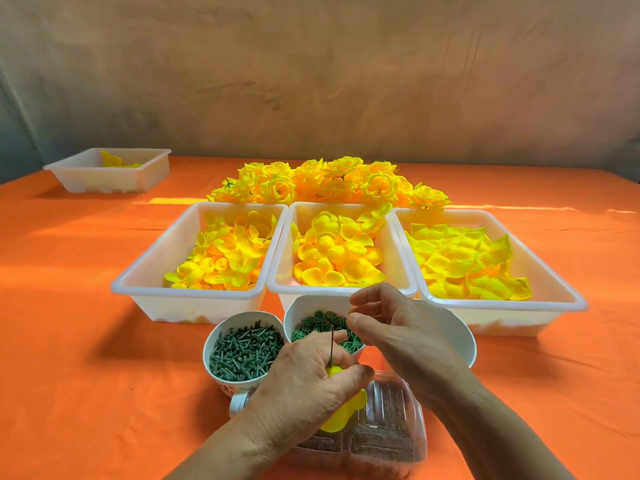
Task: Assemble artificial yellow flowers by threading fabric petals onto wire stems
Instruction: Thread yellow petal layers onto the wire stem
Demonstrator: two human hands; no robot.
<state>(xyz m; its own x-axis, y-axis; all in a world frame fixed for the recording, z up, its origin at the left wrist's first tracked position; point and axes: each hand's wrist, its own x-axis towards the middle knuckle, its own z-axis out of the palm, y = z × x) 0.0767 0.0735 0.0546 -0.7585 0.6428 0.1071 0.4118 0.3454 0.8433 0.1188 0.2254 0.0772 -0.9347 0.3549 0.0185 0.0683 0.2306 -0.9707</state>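
Nearest me, at the bottom of the frame, a clear plastic tub [394, 410] of small dark pieces lies under my wrists, within easy reach. Above it my left hand [304, 382] has its fingers [358, 374] clamped on the wire stem [331, 344], held upright so pieces can slide down, with a yellow petal [341, 417] bunched beneath my palm. My right hand [398, 334] hovers over the white bowl [462, 344] of green rings [311, 327], thumb and forefinger slightly apart; whether they hold a ring I cannot tell. Left of it, a cup [207, 348] holds green pegs [242, 351]. Beyond, three white trays [187, 296] hold loose petals side by side. Finished flowers [329, 185] are heaped behind them on the orange worktop [86, 341], and a fourth tray [145, 174] sits upper left.
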